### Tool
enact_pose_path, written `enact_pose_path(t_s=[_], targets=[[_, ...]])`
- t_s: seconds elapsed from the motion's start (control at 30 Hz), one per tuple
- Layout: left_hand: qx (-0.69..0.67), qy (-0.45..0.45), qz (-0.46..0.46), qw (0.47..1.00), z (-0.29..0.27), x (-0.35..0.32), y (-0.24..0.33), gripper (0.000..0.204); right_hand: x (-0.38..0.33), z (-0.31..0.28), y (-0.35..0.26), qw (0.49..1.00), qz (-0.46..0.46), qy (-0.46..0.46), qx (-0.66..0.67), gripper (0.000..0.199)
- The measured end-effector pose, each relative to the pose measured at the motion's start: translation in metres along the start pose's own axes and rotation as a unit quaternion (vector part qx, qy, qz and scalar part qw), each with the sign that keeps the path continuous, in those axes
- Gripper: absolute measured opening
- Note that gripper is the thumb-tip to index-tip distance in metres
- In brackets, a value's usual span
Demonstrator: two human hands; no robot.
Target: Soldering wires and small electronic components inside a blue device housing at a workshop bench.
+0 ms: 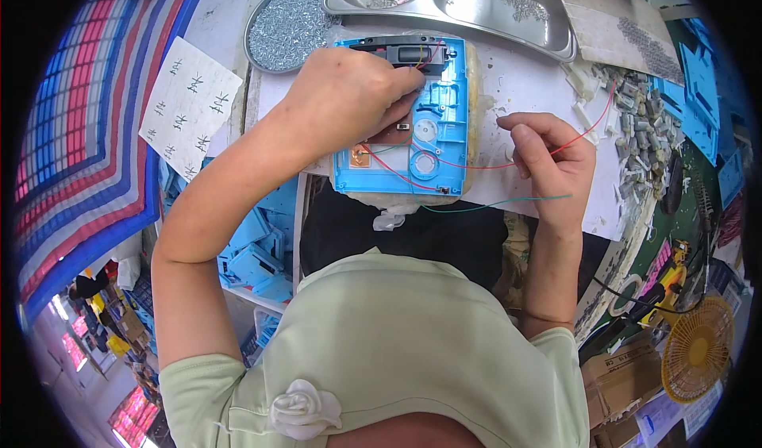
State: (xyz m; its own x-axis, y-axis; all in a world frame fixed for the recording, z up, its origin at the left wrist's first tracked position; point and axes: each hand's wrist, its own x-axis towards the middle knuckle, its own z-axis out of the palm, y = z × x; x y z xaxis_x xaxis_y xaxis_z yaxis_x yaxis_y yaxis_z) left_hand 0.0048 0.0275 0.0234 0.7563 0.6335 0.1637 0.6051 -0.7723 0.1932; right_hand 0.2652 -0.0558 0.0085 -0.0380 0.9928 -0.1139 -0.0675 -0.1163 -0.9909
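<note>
We press our left hand (349, 91) on the blue case (432, 142); beside it our right hand (548, 150) pinches the red wire (476, 165), which next needs gentle tucking in.

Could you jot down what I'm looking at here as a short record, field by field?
Setting: cluttered white worktable
Left hand: pressing on the blue plastic housing, over its small circuit board
Right hand: pinching a red wire that runs from the housing
Loose: green wire trailing below
Behind: round dish of screws, steel tray
Right side: yellow fan
</note>
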Motion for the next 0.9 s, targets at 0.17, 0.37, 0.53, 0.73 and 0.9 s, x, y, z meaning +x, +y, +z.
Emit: enact_pose_path(t_s=[0.17,0.37,0.53,0.73,0.9], targets=[[0.051,-0.076,0.001,0.996,-0.013,0.01,0.009,0.015,0.001,0.001,-0.006,1.0,-0.008,0.0,0.008,0.016],[0.101,-0.148,0.019,0.984,-0.017,0.021,0.026,0.02,0.001,-0.003,-0.014,0.999,-0.032,0.004,-0.024,0.014],[0.116,-0.132,0.04,0.984,-0.015,0.003,0.029,0.048,-0.008,-0.005,-0.019,0.999,-0.047,0.022,-0.018,0.014],[0.097,-0.121,0.055,0.986,-0.009,-0.031,0.01,0.059,-0.034,-0.011,-0.019,1.0,-0.009,-0.014,-0.011,0.02],[-0.03,-0.063,0.048,0.996,-0.009,-0.021,0.006,0.054,-0.065,-0.014,-0.002,0.995,0.027,-0.094,-0.019,0.026]])
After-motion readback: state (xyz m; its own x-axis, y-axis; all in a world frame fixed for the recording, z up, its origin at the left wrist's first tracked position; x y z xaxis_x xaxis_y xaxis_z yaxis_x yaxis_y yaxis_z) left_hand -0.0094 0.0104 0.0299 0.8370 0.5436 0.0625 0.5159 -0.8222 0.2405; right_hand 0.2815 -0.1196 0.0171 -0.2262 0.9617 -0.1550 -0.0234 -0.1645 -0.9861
